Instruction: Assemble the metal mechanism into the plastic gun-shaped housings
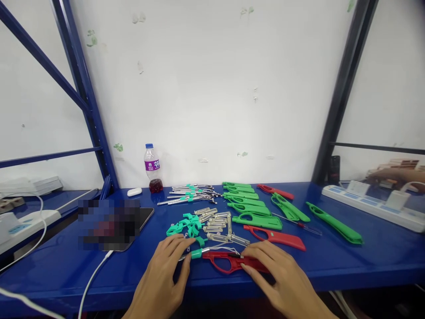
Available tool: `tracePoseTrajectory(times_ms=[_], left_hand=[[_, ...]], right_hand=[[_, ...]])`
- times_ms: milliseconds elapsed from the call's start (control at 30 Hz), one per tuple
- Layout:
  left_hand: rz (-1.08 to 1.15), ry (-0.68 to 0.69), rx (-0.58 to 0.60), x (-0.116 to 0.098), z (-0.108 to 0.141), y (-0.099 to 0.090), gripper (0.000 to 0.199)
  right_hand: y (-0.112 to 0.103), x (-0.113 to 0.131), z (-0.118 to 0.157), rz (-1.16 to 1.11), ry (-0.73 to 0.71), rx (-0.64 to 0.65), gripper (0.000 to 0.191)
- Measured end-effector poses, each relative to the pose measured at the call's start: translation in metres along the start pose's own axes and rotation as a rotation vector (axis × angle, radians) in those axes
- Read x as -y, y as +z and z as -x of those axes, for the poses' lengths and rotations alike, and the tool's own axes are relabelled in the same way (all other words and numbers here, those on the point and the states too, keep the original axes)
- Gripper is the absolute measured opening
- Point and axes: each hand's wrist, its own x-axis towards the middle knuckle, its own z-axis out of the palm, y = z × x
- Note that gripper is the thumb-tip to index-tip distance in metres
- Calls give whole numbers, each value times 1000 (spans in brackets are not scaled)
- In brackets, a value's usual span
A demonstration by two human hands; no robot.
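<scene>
At the table's front edge lies a red lighter housing (223,262), a half shell with a finger loop. My right hand (277,277) is closed on its right end, thumb and fingertips by a small dark part inside it. My left hand (169,270) pinches a metal lighter tube (182,257) with a teal collar (196,254), its tip against the left end of the housing. Thin white wires (226,249) run along the housing's top edge. Just behind my left hand are loose teal plastic pieces (191,223) and several clear-and-metal parts (215,223).
Behind lie several metal tubes with wires (189,194), green housings (249,207), another red housing (279,238) and a screwdriver (310,229). A bottle (153,170), a white case (134,192) and a phone on a cable (146,215) are left. A power strip (375,206) is right.
</scene>
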Motion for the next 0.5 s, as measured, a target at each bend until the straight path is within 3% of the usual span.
tracePoseTrajectory(times_ms=[267,367,500], left_hand=[[6,108,-64,-5,-6,-9,28],[-1,135,-56,-1,-6,-13,29],[-25,83,-87,11,-3,-10,27]], right_hand=[[4,-3,0,54,1,-37,21],[-1,-2,0,47,-16,-158,19],[-21,7,14,-134,24,-416,19]])
